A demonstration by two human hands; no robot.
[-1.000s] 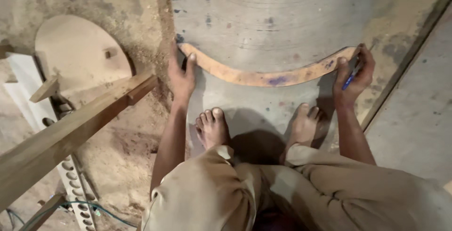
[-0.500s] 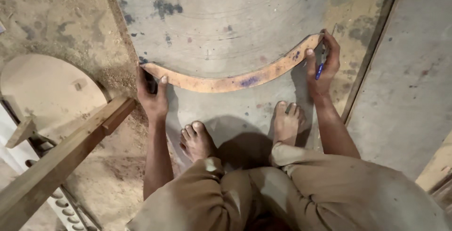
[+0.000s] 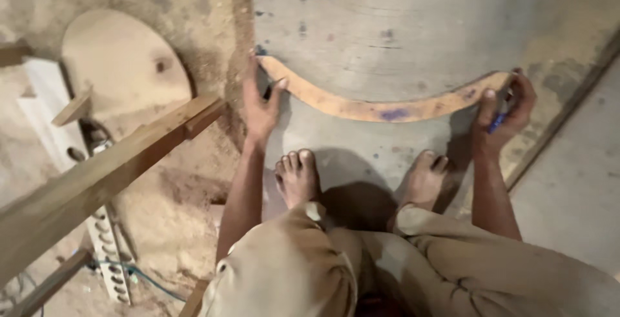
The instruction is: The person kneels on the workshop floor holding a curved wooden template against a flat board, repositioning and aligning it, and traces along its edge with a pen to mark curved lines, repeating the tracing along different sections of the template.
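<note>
Curved wooden strip, one only, lies flat on a large grey sheet on the floor, bowing toward 6 o'clock with its ends rising toward 10 and 2 o'clock. Two bare hands pin it. Left hand presses palm-down on the strip's 10 o'clock end, fingers spread, grip released and grasping nothing. Right hand rests on the 2 o'clock end, grip clenched around one blue pen. Both arms reach straight out from a crouch, two bare feet planted just at 6 o'clock of the strip. Open sheet lies toward 12 o'clock; its edge runs close by the left hand. One wooden beam slants at 8 o'clock, one rounded board at 10 o'clock
</note>
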